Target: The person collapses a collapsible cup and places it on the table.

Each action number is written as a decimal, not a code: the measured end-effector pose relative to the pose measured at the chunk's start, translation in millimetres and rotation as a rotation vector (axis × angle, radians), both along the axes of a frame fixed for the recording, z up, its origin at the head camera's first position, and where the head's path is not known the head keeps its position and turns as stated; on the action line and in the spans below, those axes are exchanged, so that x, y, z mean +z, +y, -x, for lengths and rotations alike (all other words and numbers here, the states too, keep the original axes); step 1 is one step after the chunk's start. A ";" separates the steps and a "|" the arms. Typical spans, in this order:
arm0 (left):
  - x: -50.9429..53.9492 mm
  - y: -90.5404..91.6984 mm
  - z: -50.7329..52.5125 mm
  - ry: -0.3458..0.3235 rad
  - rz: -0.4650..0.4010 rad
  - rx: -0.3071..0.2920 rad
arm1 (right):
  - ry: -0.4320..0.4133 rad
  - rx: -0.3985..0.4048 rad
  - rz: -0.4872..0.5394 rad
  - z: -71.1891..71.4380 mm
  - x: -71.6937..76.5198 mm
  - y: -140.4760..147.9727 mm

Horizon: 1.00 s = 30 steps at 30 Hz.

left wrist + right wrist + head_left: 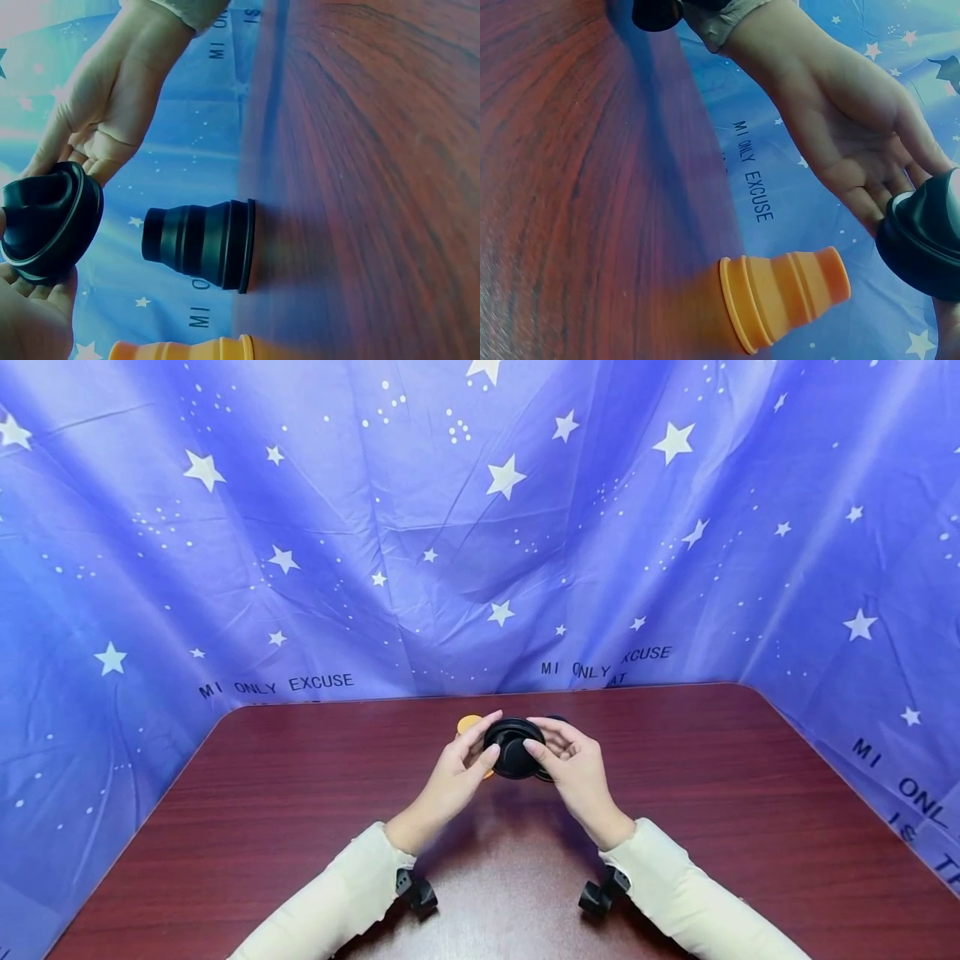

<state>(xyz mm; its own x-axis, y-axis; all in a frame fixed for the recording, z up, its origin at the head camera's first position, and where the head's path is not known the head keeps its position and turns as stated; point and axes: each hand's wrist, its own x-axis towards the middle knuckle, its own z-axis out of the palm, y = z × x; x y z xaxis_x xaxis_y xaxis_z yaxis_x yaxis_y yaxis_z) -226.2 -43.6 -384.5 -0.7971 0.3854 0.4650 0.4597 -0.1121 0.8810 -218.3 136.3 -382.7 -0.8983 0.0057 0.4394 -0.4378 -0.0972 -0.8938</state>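
Held black cup [513, 762]: up off the table [300, 793], looking part-folded
Left hand [456, 768]: fingers clamped on its nine o'clock side
Right hand [581, 768]: clamped at three
Orange cup [780, 296]: stood at ten; standing black cup [202, 244], two
Fold: probably mid-collapse; next called for even thumb pressure, I reckoned

Orange cup [468, 723] mostly hidden behind left hand [456, 767]

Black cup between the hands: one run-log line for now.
left hand: grips black cup | right hand: grips same cup | black cup: above table | orange cup, second black cup: wide rims down on table
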 end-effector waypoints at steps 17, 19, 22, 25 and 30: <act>-4.1 -1.1 5.0 0.092 0.101 0.156 | -0.006 0.068 -0.072 -1.4 -2.5 -2.4; -3.8 -2.5 4.3 0.109 0.121 0.148 | 0.009 0.084 -0.090 -0.8 -2.3 -1.6; -3.1 -4.2 4.4 0.127 0.163 0.164 | 0.008 0.100 -0.108 0.1 -2.0 -0.1; -2.1 -5.7 4.7 0.120 0.202 0.169 | 0.001 0.105 -0.135 1.0 -2.7 1.1; 15.0 -7.1 -5.7 0.088 0.270 0.149 | -0.001 0.123 -0.188 1.6 -6.2 1.3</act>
<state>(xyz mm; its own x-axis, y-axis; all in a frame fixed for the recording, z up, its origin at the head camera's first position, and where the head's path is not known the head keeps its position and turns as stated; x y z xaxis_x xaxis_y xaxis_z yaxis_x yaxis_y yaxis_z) -220.5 -50.7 -369.5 -0.8149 0.3864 0.4320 0.5297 0.1941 0.8257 -219.9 137.6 -388.9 -0.8878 -0.1861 0.4210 -0.4316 0.0182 -0.9019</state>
